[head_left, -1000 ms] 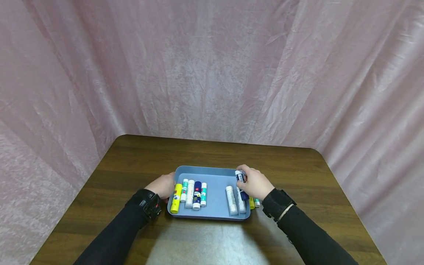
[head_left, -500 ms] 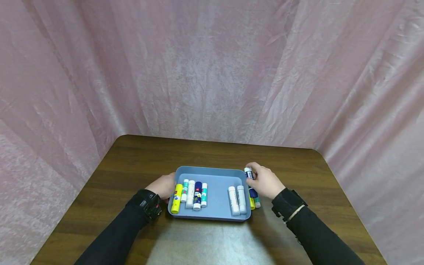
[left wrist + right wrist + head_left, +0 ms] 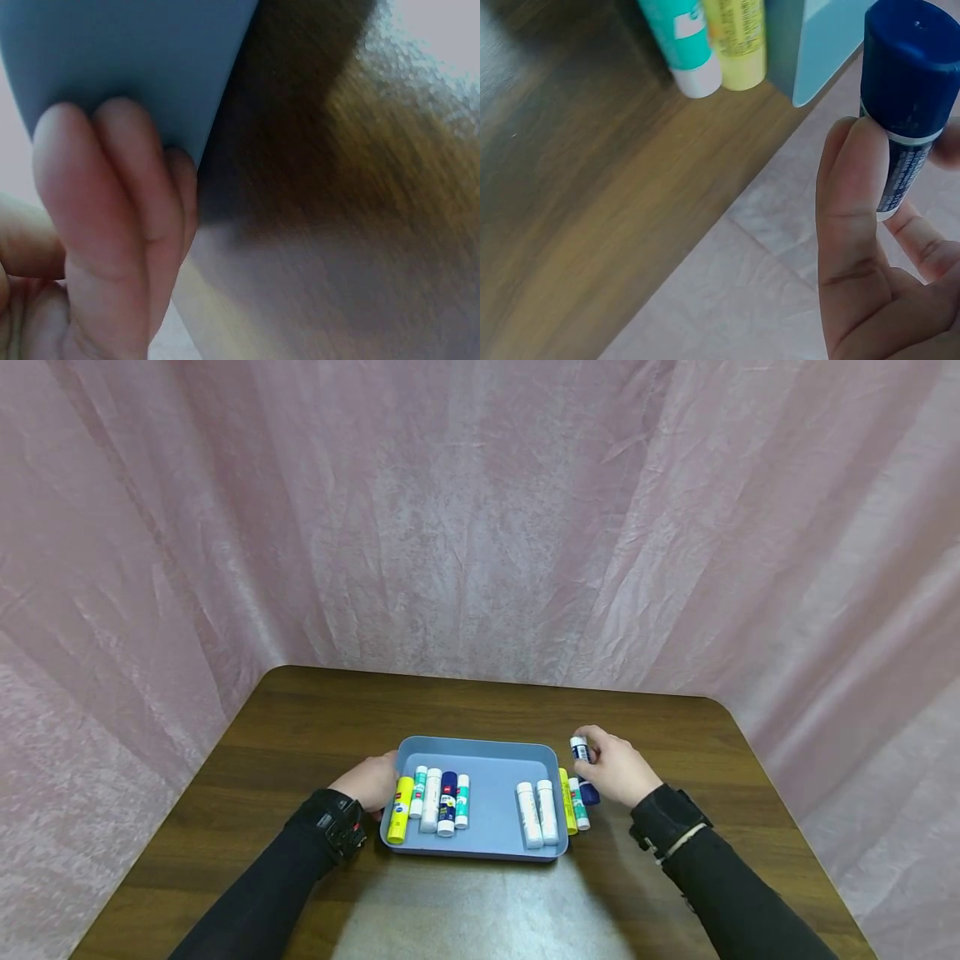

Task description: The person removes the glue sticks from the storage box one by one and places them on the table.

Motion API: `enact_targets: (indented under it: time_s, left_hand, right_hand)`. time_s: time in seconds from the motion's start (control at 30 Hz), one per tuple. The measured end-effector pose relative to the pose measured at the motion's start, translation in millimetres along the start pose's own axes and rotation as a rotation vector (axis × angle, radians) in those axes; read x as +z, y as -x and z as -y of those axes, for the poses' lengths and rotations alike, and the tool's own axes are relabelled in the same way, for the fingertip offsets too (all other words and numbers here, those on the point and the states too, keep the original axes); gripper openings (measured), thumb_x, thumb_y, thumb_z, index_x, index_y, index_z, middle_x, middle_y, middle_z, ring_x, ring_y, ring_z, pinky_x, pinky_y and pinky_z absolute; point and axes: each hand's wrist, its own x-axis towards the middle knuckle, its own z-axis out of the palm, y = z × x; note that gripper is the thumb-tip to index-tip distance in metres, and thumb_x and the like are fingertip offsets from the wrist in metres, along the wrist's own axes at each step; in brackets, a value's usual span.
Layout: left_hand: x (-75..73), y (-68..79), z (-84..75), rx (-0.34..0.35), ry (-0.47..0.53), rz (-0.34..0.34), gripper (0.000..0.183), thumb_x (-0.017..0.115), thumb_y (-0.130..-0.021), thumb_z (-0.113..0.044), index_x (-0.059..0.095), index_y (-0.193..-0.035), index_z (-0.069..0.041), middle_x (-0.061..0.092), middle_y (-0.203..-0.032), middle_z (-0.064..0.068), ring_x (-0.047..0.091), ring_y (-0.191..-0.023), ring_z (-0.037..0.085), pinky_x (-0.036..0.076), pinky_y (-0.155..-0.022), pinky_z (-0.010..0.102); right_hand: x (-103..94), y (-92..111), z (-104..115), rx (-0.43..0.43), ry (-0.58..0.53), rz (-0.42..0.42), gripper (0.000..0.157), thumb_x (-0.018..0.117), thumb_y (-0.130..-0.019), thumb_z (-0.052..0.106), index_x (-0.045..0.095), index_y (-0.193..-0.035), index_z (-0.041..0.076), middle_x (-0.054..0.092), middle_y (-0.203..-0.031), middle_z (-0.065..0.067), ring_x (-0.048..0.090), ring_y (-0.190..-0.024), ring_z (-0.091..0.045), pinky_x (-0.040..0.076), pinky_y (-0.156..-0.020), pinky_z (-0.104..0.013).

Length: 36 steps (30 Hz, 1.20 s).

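Observation:
In the head view my right hand (image 3: 618,768) pinches a navy glue stick (image 3: 581,752) just right of the other sticks beside the tray. Its dark blue cap (image 3: 911,67) points toward the camera in the right wrist view, with thumb and fingers around the body. My left hand (image 3: 373,781) is at the left side of the blue-grey tray (image 3: 487,747); its fingers (image 3: 131,172) lie fairly straight against the tray's outer wall. At the tray's left side lie a yellow glue stick (image 3: 401,810), a white one (image 3: 431,800), a navy one (image 3: 447,803) and two green-and-white ones (image 3: 462,802).
Two white glue sticks (image 3: 528,816) lie at the tray's right end. Outside its right wall, on the wooden table (image 3: 480,693), are a yellow glue stick (image 3: 567,802) and a green-and-white one (image 3: 578,804). A pink curtain (image 3: 480,527) hangs behind the table.
My right hand has carried the navy glue stick rightward from over the tray's right end, past the yellow and green-and-white sticks outside it. The left hand has stayed at the tray.

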Motion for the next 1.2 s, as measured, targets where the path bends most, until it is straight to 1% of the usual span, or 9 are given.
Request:
enact_targets:
  time_s: [0.13, 0.23, 0.53, 0.87, 0.93, 1.1, 1.2]
  left_hand:
    - [-0.3, 0.9, -0.5, 0.005, -0.002, 0.002, 0.053, 0.040, -0.108, -0.014, 0.028, -0.159, -0.004, 0.064, -0.097, 0.014, 0.062, -0.057, 0.023, 0.048, -0.048, 0.025]
    - [-0.9, 2.0, -1.3, 0.007, -0.003, 0.003, 0.053, 0.040, -0.108, -0.014, 0.028, -0.159, -0.004, 0.064, -0.095, 0.013, 0.062, -0.058, 0.024, 0.048, -0.048, 0.025]
    - [-1.0, 1.6, -1.8, 0.002, -0.013, 0.005, 0.053, 0.041, -0.109, -0.015, 0.028, -0.159, -0.004, 0.063, -0.091, 0.013, 0.063, -0.057, 0.024, 0.048, -0.047, 0.024]
    - [-0.6, 0.3, -1.1, -0.002, -0.009, 0.006, 0.054, 0.041, -0.109, -0.015, 0.027, -0.160, -0.005, 0.063, -0.093, 0.013, 0.062, -0.057, 0.024, 0.048, -0.048, 0.024]
    - [-0.4, -0.2, -1.2, -0.002, -0.008, 0.004, 0.053, 0.041, -0.109, -0.015, 0.027, -0.160, -0.005, 0.063, -0.094, 0.013, 0.062, -0.057, 0.023, 0.049, -0.047, 0.025]
    - [-0.7, 0.1, -1.6, -0.005, -0.009, 0.005, 0.053, 0.040, -0.109, -0.015, 0.028, -0.160, -0.006, 0.064, -0.096, 0.014, 0.062, -0.056, 0.023, 0.049, -0.048, 0.024]
    - [-0.7, 0.2, -1.4, -0.008, -0.012, 0.005, 0.053, 0.040, -0.109, -0.015, 0.027, -0.160, -0.005, 0.064, -0.098, 0.015, 0.062, -0.057, 0.023, 0.049, -0.048, 0.025]
  right_hand:
    - [-0.5, -0.7, -8.0, 0.019, 0.022, -0.004, 0.044, 0.062, -0.094, 0.017, 0.054, -0.136, 0.006, 0.050, -0.083, -0.006, 0.053, -0.072, -0.018, 0.039, -0.059, -0.028]
    - [-0.4, -1.4, -14.3, 0.043, 0.019, 0.001, 0.045, 0.062, -0.095, 0.017, 0.053, -0.137, 0.006, 0.050, -0.084, -0.007, 0.054, -0.074, -0.019, 0.040, -0.059, -0.029]
    - [0.8, -4.3, -28.7, 0.066, 0.023, 0.016, 0.046, 0.063, -0.095, 0.016, 0.053, -0.138, 0.003, 0.052, -0.087, -0.008, 0.055, -0.077, -0.021, 0.041, -0.062, -0.030]
    - [9.8, -5.9, -40.6, 0.064, 0.066, 0.022, 0.045, 0.066, -0.095, 0.017, 0.055, -0.136, 0.003, 0.053, -0.086, -0.008, 0.054, -0.075, -0.021, 0.039, -0.061, -0.030]
    - [12.5, -6.3, -42.6, 0.069, 0.069, 0.030, 0.045, 0.066, -0.095, 0.016, 0.055, -0.136, 0.003, 0.054, -0.087, -0.008, 0.055, -0.075, -0.021, 0.040, -0.061, -0.030]
    - [16.8, -7.1, -44.5, 0.091, 0.070, 0.052, 0.046, 0.066, -0.095, 0.016, 0.054, -0.137, 0.002, 0.059, -0.094, -0.012, 0.057, -0.079, -0.023, 0.046, -0.065, -0.033]
    - [18.9, -8.3, -45.3, 0.101, 0.074, 0.065, 0.046, 0.066, -0.095, 0.016, 0.054, -0.138, 0.003, 0.060, -0.095, -0.012, 0.057, -0.080, -0.024, 0.046, -0.066, -0.033]
